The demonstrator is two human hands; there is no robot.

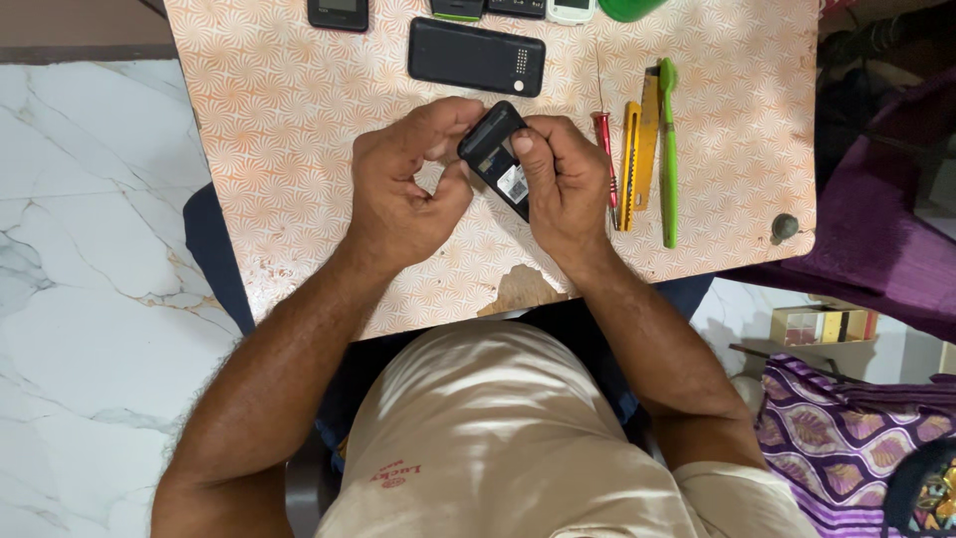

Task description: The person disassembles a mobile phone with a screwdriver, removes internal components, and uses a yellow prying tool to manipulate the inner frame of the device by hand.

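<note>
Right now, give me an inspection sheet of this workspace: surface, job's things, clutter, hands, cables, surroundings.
Surface: small table with orange patterned top; chipped patch at its near edge.
Job's things: small black phone, back open, label showing inside.
Clutter: black phone lying back up; red screwdriver, yellow cutter, green toothbrush side by side on the right; more devices at the far edge, cut off.
Hands: left hand and right hand both grip the small black phone.
Cables: nothing seen.
Surroundings: white marble floor; purple cloth on the right.
</note>
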